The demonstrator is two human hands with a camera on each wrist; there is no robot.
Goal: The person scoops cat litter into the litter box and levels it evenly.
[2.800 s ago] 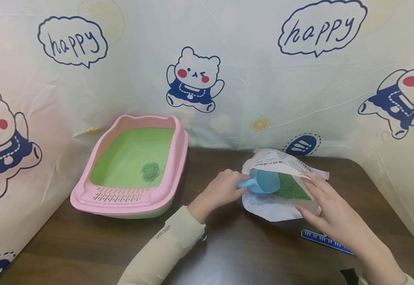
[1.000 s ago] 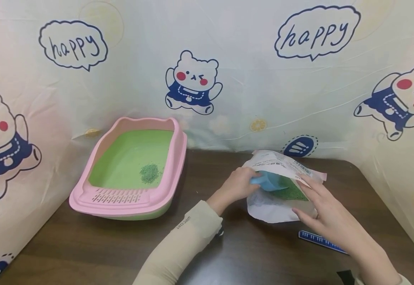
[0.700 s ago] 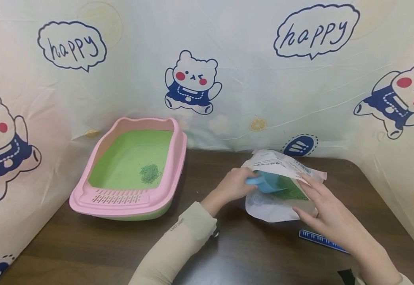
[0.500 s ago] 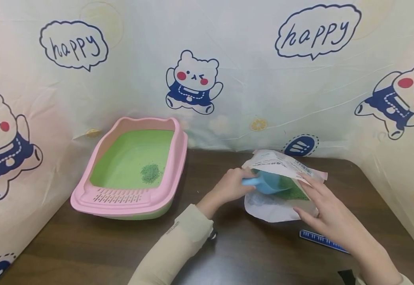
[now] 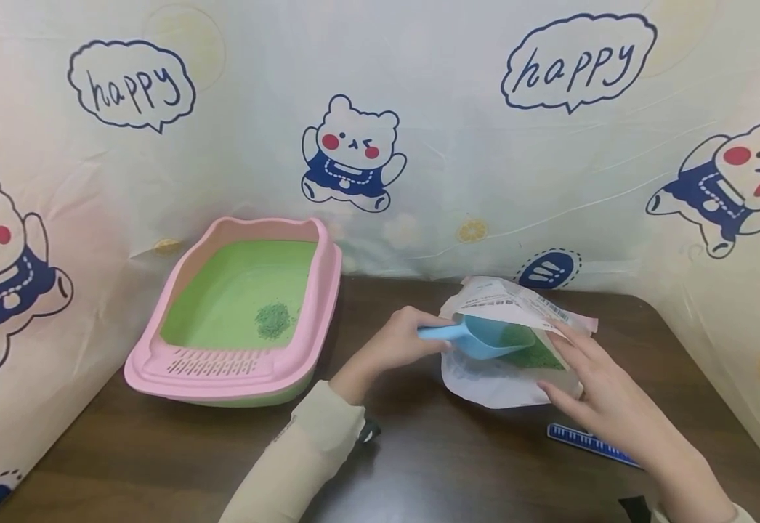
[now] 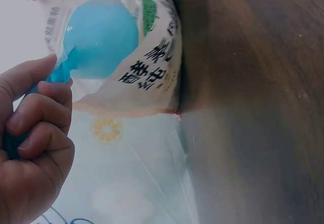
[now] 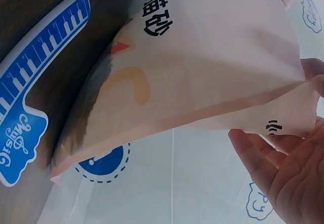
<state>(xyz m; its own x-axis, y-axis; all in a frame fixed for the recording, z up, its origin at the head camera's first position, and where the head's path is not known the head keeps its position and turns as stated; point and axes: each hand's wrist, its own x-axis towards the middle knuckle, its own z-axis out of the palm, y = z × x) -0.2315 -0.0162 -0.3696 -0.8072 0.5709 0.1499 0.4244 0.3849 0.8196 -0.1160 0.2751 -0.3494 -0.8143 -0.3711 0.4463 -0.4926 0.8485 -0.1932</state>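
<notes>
My left hand (image 5: pixel 401 340) grips the handle of a light blue scoop (image 5: pixel 478 341), and in the left wrist view the fingers (image 6: pixel 45 110) curl round it. The scoop's bowl lies in the mouth of a white cat litter bag (image 5: pixel 484 385), with green granules (image 5: pixel 540 354) at its front end and beyond it. My right hand (image 5: pixel 615 396) holds the bag's right edge, thumb low and fingers higher, and the mouth gapes. In the right wrist view, fingers lie against the bag's side (image 7: pixel 202 62); part of that hand is out of frame.
A pink-rimmed litter box (image 5: pixel 329 290) with a green base stands at the left, a small heap of green granules (image 5: pixel 273 321) inside. A blue ruler with piano keys (image 5: pixel 592 444) lies by my right forearm. A printed curtain (image 5: pixel 445 181) hangs behind the brown table (image 5: pixel 413 465).
The scoop went deeper into the bag, and in the last half second my left hand has drawn it back to the left, showing more handle. My right hand has stayed at the bag's edge.
</notes>
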